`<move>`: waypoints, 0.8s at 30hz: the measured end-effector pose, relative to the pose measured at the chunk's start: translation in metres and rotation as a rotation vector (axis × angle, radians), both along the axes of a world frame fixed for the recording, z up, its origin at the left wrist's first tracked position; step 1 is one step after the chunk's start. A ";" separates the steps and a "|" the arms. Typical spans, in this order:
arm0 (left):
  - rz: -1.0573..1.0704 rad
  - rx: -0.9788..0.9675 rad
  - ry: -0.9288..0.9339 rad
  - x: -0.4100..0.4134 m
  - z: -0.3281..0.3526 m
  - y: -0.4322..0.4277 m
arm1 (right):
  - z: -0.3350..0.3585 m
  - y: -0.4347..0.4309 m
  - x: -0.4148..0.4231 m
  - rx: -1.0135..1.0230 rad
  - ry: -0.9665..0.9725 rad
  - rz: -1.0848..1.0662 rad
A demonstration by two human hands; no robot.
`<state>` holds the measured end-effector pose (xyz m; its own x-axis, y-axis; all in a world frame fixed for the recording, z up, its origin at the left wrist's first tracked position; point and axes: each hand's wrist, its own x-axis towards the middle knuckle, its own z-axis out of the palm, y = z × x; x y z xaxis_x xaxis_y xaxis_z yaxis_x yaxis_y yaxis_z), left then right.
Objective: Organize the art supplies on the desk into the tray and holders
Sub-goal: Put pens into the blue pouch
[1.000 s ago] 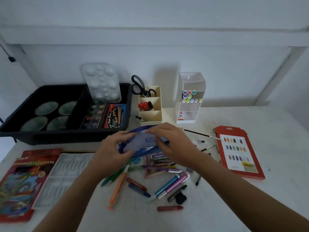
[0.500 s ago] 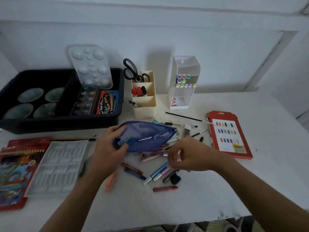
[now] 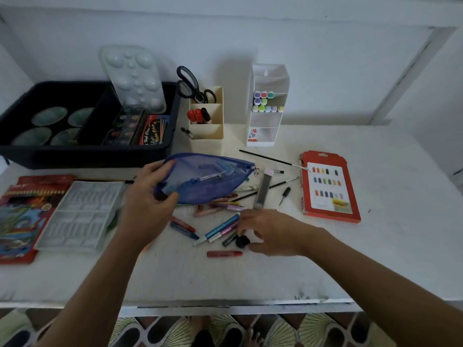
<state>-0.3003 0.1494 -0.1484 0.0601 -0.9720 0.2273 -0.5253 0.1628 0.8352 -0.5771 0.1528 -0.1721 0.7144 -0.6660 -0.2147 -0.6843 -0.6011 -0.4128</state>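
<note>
Right hand [image 3: 271, 234] dropped, pinching black cap [image 3: 242, 242]; left grip [image 3: 147, 199] holds pouch [image 3: 210, 182].

left arm: bare forearm [image 3: 95, 284] rises from the lower left and leans in toward the middle.
left grip [image 3: 147, 201]: back of the hand up, fingers curled over the far edge and thumb at the near edge of the blue pouch [image 3: 208, 181], holding its left end.
right arm: bare forearm [image 3: 363, 276] comes in from the lower right.
right grip [image 3: 271, 231]: knuckles up, fingers and thumb curled round a small black cap [image 3: 242, 242].
</note>
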 end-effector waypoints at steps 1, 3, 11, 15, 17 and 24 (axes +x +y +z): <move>-0.007 -0.006 -0.013 -0.001 0.000 0.002 | 0.002 -0.003 0.000 0.013 -0.026 -0.017; -0.015 -0.006 -0.027 -0.005 0.002 0.004 | 0.010 -0.009 0.000 0.056 -0.140 -0.100; -0.062 0.050 0.007 -0.012 0.013 -0.004 | 0.057 -0.035 0.038 -0.183 -0.646 -0.266; -0.063 0.094 0.048 -0.010 0.012 -0.018 | 0.055 -0.063 0.053 -0.370 -0.523 -0.239; -0.037 0.111 0.061 -0.009 0.009 -0.028 | 0.058 -0.072 0.047 -0.374 -0.630 -0.386; 0.002 0.148 0.035 -0.006 -0.002 -0.062 | 0.048 -0.089 -0.007 -0.220 -0.627 -0.879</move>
